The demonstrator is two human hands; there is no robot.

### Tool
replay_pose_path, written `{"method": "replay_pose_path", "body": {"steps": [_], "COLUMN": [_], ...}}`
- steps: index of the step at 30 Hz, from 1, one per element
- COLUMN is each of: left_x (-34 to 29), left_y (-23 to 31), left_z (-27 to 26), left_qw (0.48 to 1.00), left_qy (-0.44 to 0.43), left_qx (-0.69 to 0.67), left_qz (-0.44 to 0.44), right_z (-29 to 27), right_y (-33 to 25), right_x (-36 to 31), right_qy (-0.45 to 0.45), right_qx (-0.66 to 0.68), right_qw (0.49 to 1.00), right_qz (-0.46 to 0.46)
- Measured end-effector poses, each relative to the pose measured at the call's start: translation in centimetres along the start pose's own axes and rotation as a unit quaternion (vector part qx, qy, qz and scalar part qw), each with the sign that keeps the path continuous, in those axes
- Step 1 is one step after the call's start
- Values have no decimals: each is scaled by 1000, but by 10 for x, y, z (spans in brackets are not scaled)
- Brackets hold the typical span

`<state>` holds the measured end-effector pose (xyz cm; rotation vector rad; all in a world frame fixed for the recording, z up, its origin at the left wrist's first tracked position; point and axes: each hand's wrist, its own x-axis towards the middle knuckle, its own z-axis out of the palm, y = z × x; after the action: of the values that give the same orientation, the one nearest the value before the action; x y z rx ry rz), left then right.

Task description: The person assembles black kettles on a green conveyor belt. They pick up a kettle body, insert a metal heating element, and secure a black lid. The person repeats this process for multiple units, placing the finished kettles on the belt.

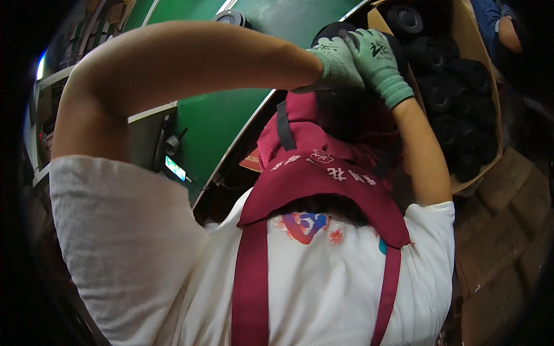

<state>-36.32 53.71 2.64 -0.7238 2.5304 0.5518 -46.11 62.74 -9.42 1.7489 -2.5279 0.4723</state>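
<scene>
Both my hands wear pale green knit gloves and are close together at the upper middle of the head view, beside the open carton. My left hand (339, 60) reaches across from the left and is closed at the edge of a black rounded object (329, 30). Right against it, my right hand (374, 60) lies over the same object, its fingers curled toward the left hand. The gloves hide most of the object, so its exact kind does not show. Below the hands is a dark area over my maroon apron (329, 138), too dim to make out.
At the right stands an open cardboard carton (490, 132) holding several black cylindrical pieces (438, 98). Flat cardboard (496, 248) lies below it. To the left is a green tabletop (213, 121) with a lit phone (175, 168) and a grey round piece (231, 18). Another person's arm (509, 34) shows top right.
</scene>
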Motion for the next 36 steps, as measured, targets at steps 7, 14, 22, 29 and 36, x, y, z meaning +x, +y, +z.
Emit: {"method": "replay_pose_path", "body": {"steps": [7,14,22,29,36], "left_x": [25,35,36,95,131], "left_y": [-49,-33,-45,-58,-19], "left_z": [6,2,-1,18,38], "left_qw": [951,917,912,784,565], "left_qy": [-28,-43,-74,-89,-56], "left_qx": [-85,36,-18,-49,43], "left_qz": [297,395,402,612,822], "right_z": [-42,-104,-95,-116,-124], "right_y": [0,49,40,-2,-68], "right_x": [-44,-31,26,-8,-37], "right_qy": [102,-306,-724,-570,-314], "right_qx": [58,315,401,531,676], "right_qw": [993,896,492,294,144], "right_qz": [15,64,270,554,651]}}
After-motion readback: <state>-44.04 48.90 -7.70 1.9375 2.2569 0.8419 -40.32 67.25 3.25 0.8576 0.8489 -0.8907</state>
